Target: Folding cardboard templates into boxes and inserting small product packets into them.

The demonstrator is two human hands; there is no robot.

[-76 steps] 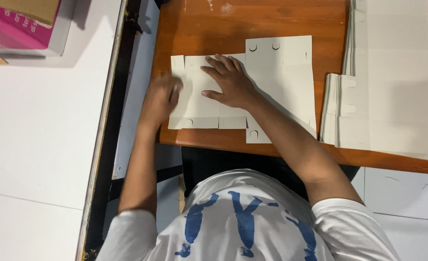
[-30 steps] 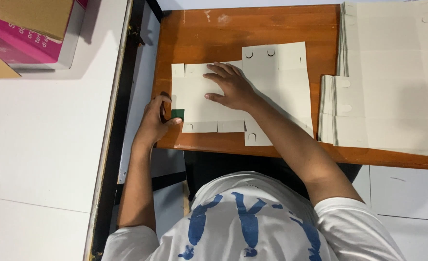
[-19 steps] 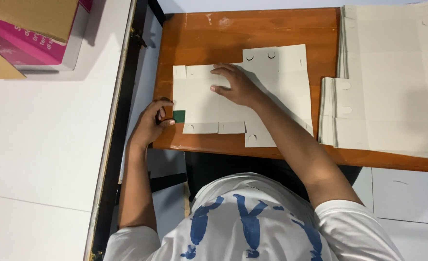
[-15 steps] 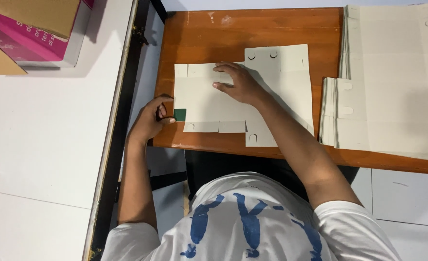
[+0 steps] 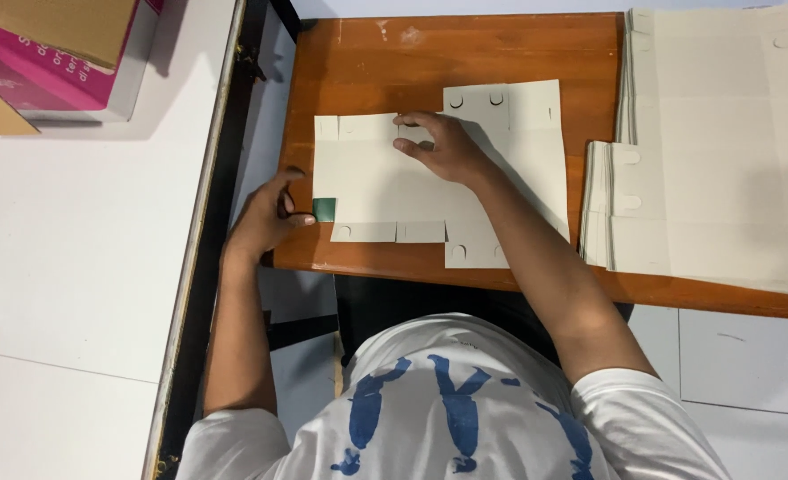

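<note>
One flat cardboard sheet (image 5: 394, 182) lies under your hands, cut with tabs and half-round slots, pale cream. One small green flap (image 5: 324, 210) shows at its lower left corner. Your left hand (image 5: 265, 218) sits just beside that corner, at the tabletop's left edge; fingers (image 5: 298, 219) curled narrow, the tips touching the green flap. Whether they pinch it or only press on it, you cannot tell from this view. Your right hand (image 5: 443, 147) rests on the sheet near its top edge, palm down, fingers (image 5: 409, 120) bent and pressing the card flat, holding nothing.

Count: two hands, one sheet in work, one green flap. Well beyond your right fingers, one stack of the same cream sheets (image 5: 714, 151) lies along the right side; the layered edges show many sheets, number not countable.

Surface: one orange-brown wooden tabletop (image 5: 367, 62), glossy, with a few pale scuffs near the top edge. A dark metal frame (image 5: 225, 178) runs along its left side, just beyond your left fingers. Further left, a white surface (image 5: 74, 249) carries one pink and white box (image 5: 52, 76) and brown cardboard (image 5: 47, 18) lying over it. Below the tabletop, white floor tiles (image 5: 732, 356) with grey joints.
</note>
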